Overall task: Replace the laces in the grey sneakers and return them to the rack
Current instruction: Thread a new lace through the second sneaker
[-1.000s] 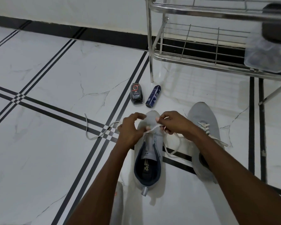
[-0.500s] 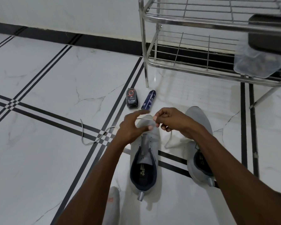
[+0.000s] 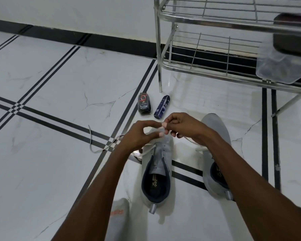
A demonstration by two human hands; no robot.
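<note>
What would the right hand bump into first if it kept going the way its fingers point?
The right hand points leftward at the left hand. Their fingertips nearly meet over the sneaker, so it would probably meet the left hand first, though depth is unclear.

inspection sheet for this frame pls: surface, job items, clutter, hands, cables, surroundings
Surface: white tiled floor, black stripes.
Job's things: two grey sneakers, near sneaker being laced; other sneaker to its right; white lace trailing left.
Clutter: dark bottle and blue can, both lying down.
Grippers: left hand and right hand pinch the lace over the toe.
Cables: nothing seen.
Surroundings: metal rack, plastic tub on it.
</note>
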